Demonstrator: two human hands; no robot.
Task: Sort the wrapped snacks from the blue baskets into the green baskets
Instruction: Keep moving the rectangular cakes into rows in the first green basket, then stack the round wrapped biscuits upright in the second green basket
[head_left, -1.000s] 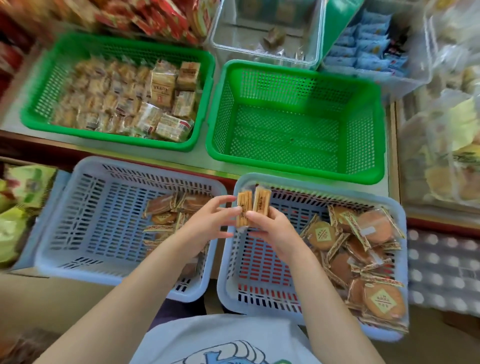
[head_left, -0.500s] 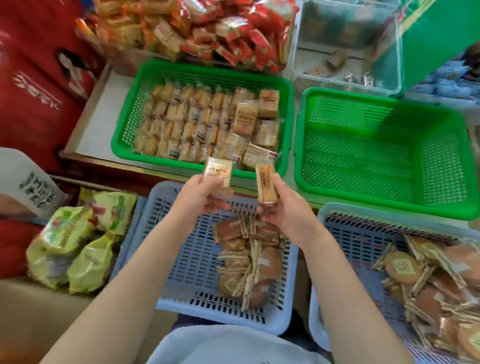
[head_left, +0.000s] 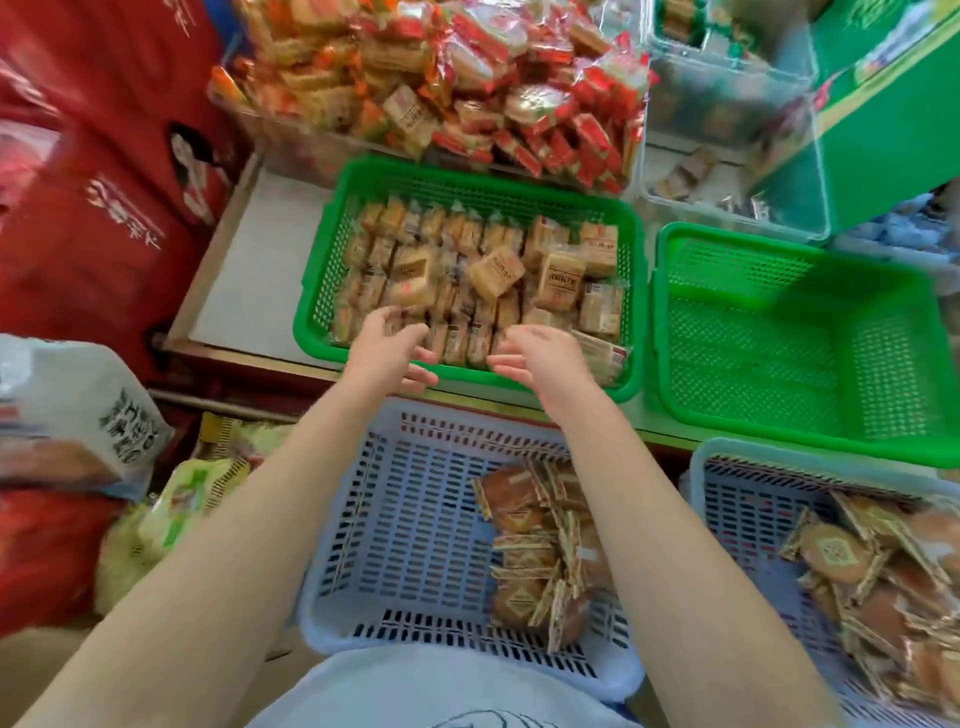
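Observation:
The left green basket (head_left: 317, 291) is filled with several small square wrapped snacks (head_left: 496, 270). My left hand (head_left: 387, 348) and my right hand (head_left: 540, 353) hover over its near rim, fingers spread, nothing in either. The right green basket (head_left: 779, 338) holds nothing. Below, the left blue basket (head_left: 405, 519) has a pile of round brown wrapped cakes (head_left: 540, 545) on its right side. More round wrapped cakes (head_left: 883, 571) fill the right blue basket (head_left: 727, 478).
A clear bin of red-wrapped snacks (head_left: 467, 78) stands behind the left green basket. Another clear bin (head_left: 727, 171) sits back right. Red bags (head_left: 78, 208) and green snack packs (head_left: 182, 509) crowd the left side.
Both hands moved forward from above the blue baskets to the left green basket. The two snacks they held have left my hands; both are now open.

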